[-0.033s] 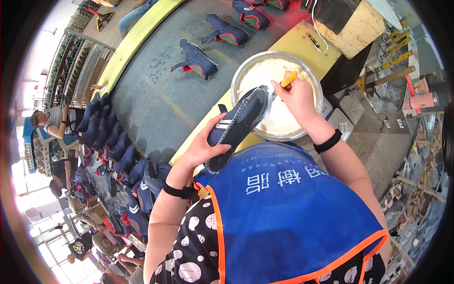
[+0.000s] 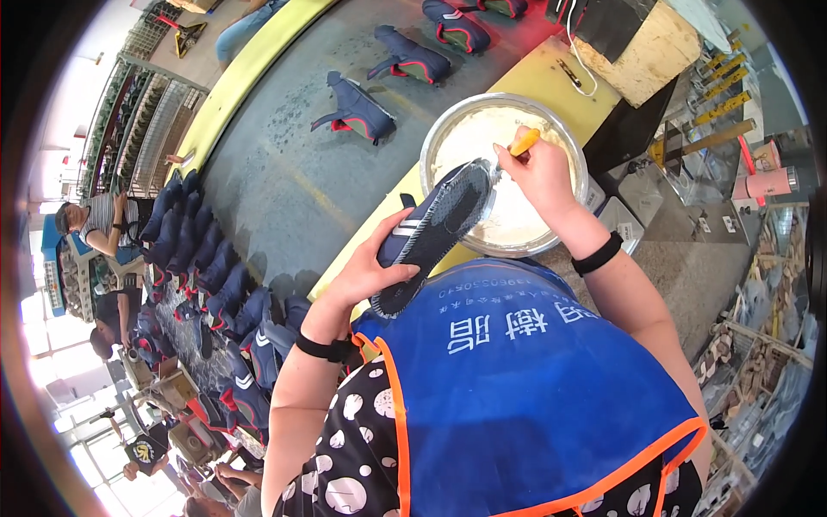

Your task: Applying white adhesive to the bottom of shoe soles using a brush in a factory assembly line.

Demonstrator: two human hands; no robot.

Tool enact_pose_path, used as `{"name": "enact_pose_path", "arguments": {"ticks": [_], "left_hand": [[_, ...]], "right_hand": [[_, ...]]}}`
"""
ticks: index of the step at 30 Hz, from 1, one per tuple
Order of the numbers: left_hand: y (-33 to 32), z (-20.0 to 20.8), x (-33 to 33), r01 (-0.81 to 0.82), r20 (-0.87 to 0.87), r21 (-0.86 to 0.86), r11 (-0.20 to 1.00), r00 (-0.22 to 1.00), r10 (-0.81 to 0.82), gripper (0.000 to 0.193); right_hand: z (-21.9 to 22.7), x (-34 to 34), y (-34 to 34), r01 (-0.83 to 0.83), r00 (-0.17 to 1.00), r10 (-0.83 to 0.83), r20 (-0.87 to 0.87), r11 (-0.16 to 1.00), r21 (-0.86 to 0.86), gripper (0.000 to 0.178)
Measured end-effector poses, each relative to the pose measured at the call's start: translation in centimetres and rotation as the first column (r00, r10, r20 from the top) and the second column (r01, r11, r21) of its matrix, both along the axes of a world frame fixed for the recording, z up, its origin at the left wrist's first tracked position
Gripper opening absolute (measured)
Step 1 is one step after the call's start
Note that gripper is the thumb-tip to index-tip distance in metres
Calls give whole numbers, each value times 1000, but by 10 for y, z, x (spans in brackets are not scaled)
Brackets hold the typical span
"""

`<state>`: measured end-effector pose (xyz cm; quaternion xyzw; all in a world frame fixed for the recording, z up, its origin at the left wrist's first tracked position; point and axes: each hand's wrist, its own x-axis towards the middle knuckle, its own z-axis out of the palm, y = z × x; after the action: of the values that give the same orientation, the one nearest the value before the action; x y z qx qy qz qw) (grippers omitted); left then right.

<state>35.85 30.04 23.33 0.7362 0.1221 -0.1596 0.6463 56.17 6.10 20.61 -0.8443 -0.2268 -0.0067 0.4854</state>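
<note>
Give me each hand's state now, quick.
Left hand: closed on the dark shoe, sole up.
Right hand: closed on an orange-handled brush over the bowl.

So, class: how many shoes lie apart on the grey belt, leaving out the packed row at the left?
4, though the top edge cuts off two. One shoe lies nearest the metal bowl, a second beyond it, a third further on, and a fourth at the top edge.

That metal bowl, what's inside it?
The metal bowl holds a pale creamy paste. The shoe in the left hand and the right hand with its brush cover part, so the rest is hidden.
</note>
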Motion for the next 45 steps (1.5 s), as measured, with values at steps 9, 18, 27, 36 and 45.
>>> {"name": "enact_pose_path", "arguments": {"ticks": [9, 18, 27, 36, 45], "left_hand": [[22, -27, -21, -168, -349, -600, 782, 935, -67, 81], [28, -33, -20, -160, -346, -700, 696, 928, -135, 81], [36, -38, -27, -156, -336, -689, 707, 934, -121, 85], [38, -23, -26, -55, -306, -589, 806, 939, -160, 86], [43, -27, -38, -163, -328, -609, 776, 943, -59, 83]], "right_hand": [[22, -6, 8, -279, 960, 264, 89, 908, 312, 8], [29, -9, 31, -649, 761, 640, 110, 743, 165, 14], [48, -11, 23, -473, 875, 485, -10, 858, 200, 10], [39, -7, 27, -641, 722, 674, -160, 737, 213, 9], [33, -22, 31, -433, 879, 455, -145, 887, 157, 12]]}}
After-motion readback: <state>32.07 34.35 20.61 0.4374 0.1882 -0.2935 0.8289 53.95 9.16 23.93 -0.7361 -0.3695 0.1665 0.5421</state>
